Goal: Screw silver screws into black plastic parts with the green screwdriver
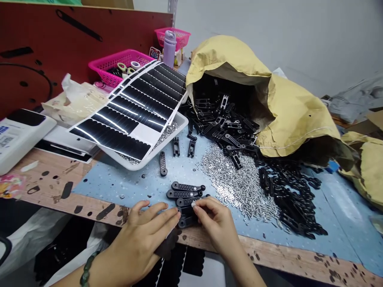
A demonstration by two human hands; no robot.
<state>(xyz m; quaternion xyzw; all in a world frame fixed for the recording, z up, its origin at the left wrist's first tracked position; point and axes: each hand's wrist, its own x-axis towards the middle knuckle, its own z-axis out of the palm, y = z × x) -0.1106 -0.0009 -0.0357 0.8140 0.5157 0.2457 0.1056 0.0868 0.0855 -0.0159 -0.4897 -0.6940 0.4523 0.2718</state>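
Note:
My left hand [146,239] reaches over the front edge of the table with its fingers stretched out. Its fingertips touch the nearest of several black plastic arms [184,194], which lie side by side in a short row. A dark piece [167,245] shows under this hand, partly hidden. My right hand [217,223] is closed in a pinch at the right end of the same row. A small pale bit shows at its thumb and fingertip, too small to name. Right of the row spreads a pile of small metal screws and nuts [239,187].
A yellow paper sack [227,52] lies open, spilling black plastic parts [221,123]. More black parts [299,199] are heaped at right. Black sticker sheets [143,99] rest across a white tray [131,165] of metal nuts. Behind stand a pink basket [104,71] and purple bottle [169,50].

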